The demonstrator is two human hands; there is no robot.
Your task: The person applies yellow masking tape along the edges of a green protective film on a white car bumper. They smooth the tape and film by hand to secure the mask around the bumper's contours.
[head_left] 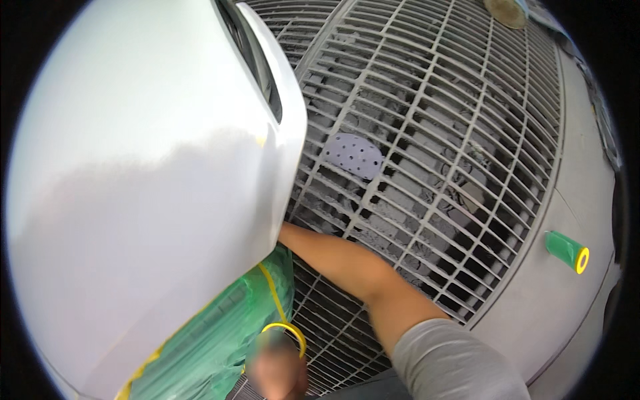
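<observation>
A large glossy white vehicle body panel (147,200) fills the left side. Beneath its lower edge hangs green masking film (213,333), bordered with yellow tape. My left hand (277,373), blurred, is at the bottom centre, closed on a roll of yellow masking tape (303,340). From that roll a yellow tape strip (273,287) runs up to the film near the panel's corner. My right forearm (333,257) reaches from the lower right to the same corner. Past the wrist, the panel edge hides my right hand, so its fingers do not show.
Metal floor grating (427,133) spreads right of the panel, with grey debris under it. On the bars lies a perforated white sanding disc (355,155). A green masking film roll with a yellow end (565,251) lies on the grey floor (573,180). A round tan object (507,12) sits at the top right.
</observation>
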